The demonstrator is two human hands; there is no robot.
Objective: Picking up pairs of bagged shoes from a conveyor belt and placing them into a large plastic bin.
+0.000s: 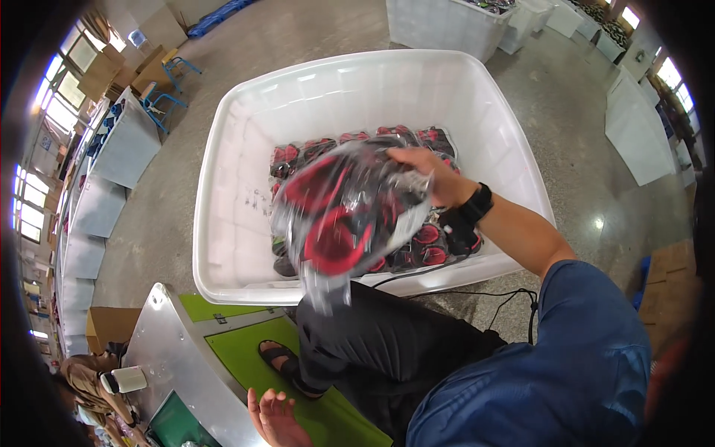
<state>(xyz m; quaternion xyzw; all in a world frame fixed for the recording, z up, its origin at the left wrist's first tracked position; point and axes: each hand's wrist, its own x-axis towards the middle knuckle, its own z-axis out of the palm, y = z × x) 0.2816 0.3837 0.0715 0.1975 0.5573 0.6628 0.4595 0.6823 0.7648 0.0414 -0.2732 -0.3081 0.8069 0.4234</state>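
Observation:
My right hand [436,175], with a dark watch on its wrist, grips the upper edge of a clear plastic bag [339,212]. Red-and-black items with rounded openings show inside it, but motion blur hides their exact kind. The bag hangs tilted above the near part of a large white plastic bin [246,115]. Lying in the bin are many similar bagged red-and-black items [428,246], partly covered by the raised bag. Low in the view, my left hand [277,419] is apart from the bin, fingers spread and holding nothing.
A metal-topped table [160,335] stands at the near left, beside a green panel [238,350]. More white bins [439,26] line the far side and both flanks. A black cable [477,292] runs along the bin's near side. Another person [93,380] is at the lower left.

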